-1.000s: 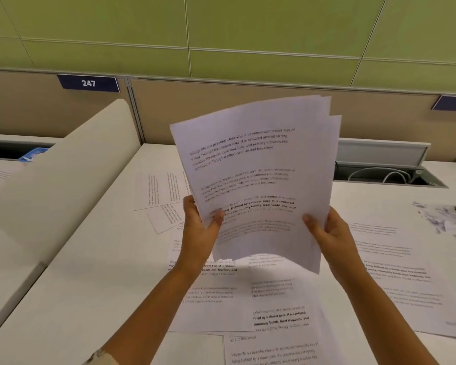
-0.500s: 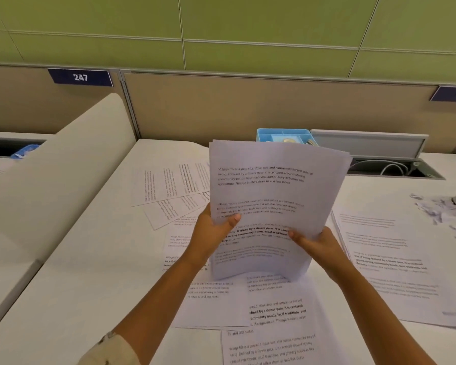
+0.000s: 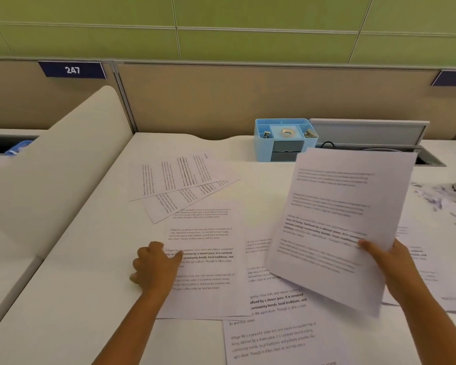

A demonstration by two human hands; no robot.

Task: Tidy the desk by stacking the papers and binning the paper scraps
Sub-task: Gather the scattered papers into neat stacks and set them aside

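At your far left a cream divider (image 3: 63, 164) curves up from the desk (image 3: 84, 306), with a tan partition (image 3: 221, 101) behind it carrying a blue plate (image 3: 72, 70) marked 247, and green wall panels above. Two sheets (image 3: 174, 180) lie fanned near the desk's back edge, left of centre, text running sideways. In front of them a sheet (image 3: 206, 259) lies flat toward the front edge, and your left hand (image 3: 156, 267) rests at its left margin, fingers curled and the thumb on the printed lines; whether it pinches the sheet, you cannot tell from here. More sheets (image 3: 274, 338) overlap at the front edge, centre. A blue organiser (image 3: 284, 140) stands at the back edge, tape roll in its middle well, next to an open cable tray (image 3: 369, 133). Your right hand (image 3: 387, 262) grips a stack (image 3: 337, 219) by its lower right side, thumb on top, holding it tilted above the desk. Under it further sheets (image 3: 432, 285) spread to the right edge. Scraps (image 3: 437, 198) are scattered near the back right corner, beside a grey object cut off by the frame.
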